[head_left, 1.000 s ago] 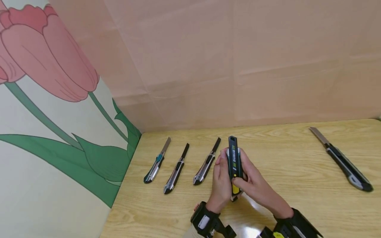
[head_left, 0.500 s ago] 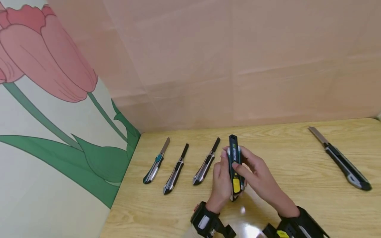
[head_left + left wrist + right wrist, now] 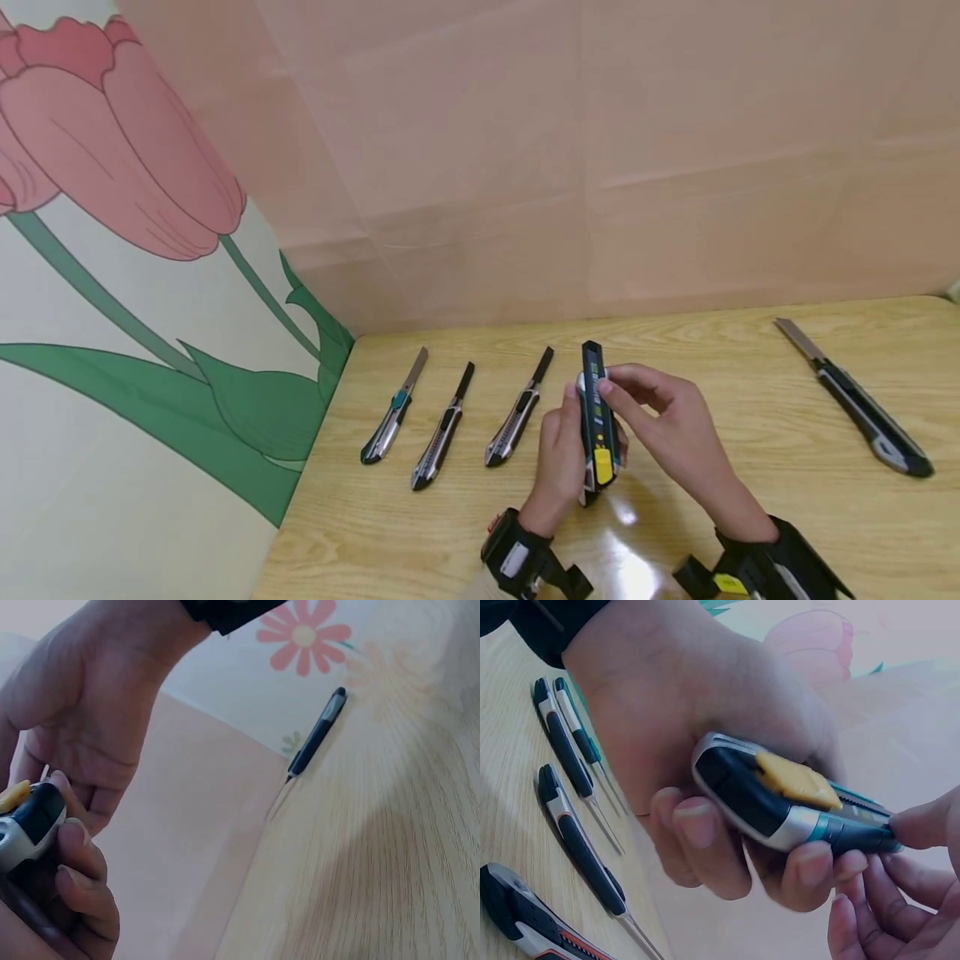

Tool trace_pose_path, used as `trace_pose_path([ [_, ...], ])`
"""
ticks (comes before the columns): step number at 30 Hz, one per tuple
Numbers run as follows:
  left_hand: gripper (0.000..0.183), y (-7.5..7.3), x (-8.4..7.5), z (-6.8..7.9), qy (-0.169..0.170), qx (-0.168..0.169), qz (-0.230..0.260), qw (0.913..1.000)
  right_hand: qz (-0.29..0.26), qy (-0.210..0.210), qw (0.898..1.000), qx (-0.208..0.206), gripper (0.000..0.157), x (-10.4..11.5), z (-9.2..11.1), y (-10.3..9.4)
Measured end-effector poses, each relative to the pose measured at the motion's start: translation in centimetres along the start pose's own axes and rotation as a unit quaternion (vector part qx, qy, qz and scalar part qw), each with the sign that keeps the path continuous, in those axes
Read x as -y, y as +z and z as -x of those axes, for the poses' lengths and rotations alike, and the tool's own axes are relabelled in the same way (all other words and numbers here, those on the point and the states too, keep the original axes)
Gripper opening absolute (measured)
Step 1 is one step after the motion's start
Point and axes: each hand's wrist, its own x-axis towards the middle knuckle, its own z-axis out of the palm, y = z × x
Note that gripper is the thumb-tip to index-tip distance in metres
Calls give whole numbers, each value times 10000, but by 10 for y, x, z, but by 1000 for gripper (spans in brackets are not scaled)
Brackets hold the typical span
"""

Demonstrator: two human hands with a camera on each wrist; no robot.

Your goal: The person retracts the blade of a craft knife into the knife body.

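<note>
A dark utility knife (image 3: pixel 596 417) with pale printing and a yellow slider (image 3: pixel 603 465) stands upright between both hands in the head view. My left hand (image 3: pixel 555 471) grips its body from the left, with fingers curled round the underside in the right wrist view. My right hand (image 3: pixel 682 429) pinches the upper part, thumb on the printed face. No bare blade shows on the held knife (image 3: pixel 757 795). To the left lie three knives with blades out: a silver-and-teal one (image 3: pixel 387 423), a middle one (image 3: pixel 438 446) and a near one (image 3: pixel 513 425).
Another knife (image 3: pixel 870 412), larger and black, lies at the table's right with its blade out. The wooden table (image 3: pixel 337 542) meets a plain pinkish sheet (image 3: pixel 480 167) at the back. A wall with painted tulips (image 3: pixel 127 150) stands on the left.
My right thumb has slid up the knife's face from near the yellow slider to the upper part, uncovering the slider. The right wrist has shifted right; the left hand keeps its grip.
</note>
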Motion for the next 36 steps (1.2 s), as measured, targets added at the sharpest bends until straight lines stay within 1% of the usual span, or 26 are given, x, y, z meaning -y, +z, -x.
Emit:
trace_pose_path([
  [3, 65, -1, 3, -1, -1, 10, -303, 9995, -30, 63, 10000, 19, 20, -1, -1, -1],
  [5, 64, -1, 5, -2, -1, -81, -590, 9982, -48, 128, 9999, 31, 22, -2, -2, -1],
  [7, 63, -1, 7, -2, -1, -334, -1088, 9935, -15, 244, 9997, -25, 24, -4, -3, -3],
  [9, 61, 0, 8, -2, -149, -589, -1438, 9877, 49, 378, 9993, -61, 28, -8, -4, -5],
  [12, 58, 1, 9, -2, -492, -961, -1719, 9792, 102, 565, 9983, -86, 34, -14, -6, -10],
  [14, 57, 1, 9, -3, -691, -1137, -1634, 9775, 86, 655, 9978, -6, 37, -19, -7, -14],
  [15, 56, 1, 9, -3, -708, -1229, -1625, 9765, 79, 699, 9975, 43, 38, -21, -8, -16],
  [17, 55, 0, 9, -4, -661, -1393, -1603, 9749, 75, 792, 9967, 131, 39, -26, -10, -19],
  [19, 52, -1, 8, -4, -529, -1491, -1656, 9734, 100, 874, 9959, 193, 39, -31, -11, -21],
  [23, 45, -4, 5, -5, -253, -1482, -1627, 9751, 258, 991, 9942, 329, 38, -41, -12, -21],
  [26, 45, -7, 5, -5, -102, -1424, -1533, 9778, 434, 1058, 9923, 480, 36, -49, -12, -18],
  [31, 45, -7, 5, -6, -101, -1510, -1396, 9786, 654, 1159, 9886, 711, 33, -61, -12, -15],
  [33, 45, -6, 1, -7, -120, -1563, -1347, 9784, 708, 1196, 9871, 798, 32, -66, -11, -14],
  [36, 43, -3, -8, -6, -78, -1587, -1317, 9785, 750, 1279, 9844, 944, 30, -73, -11, -11],
])
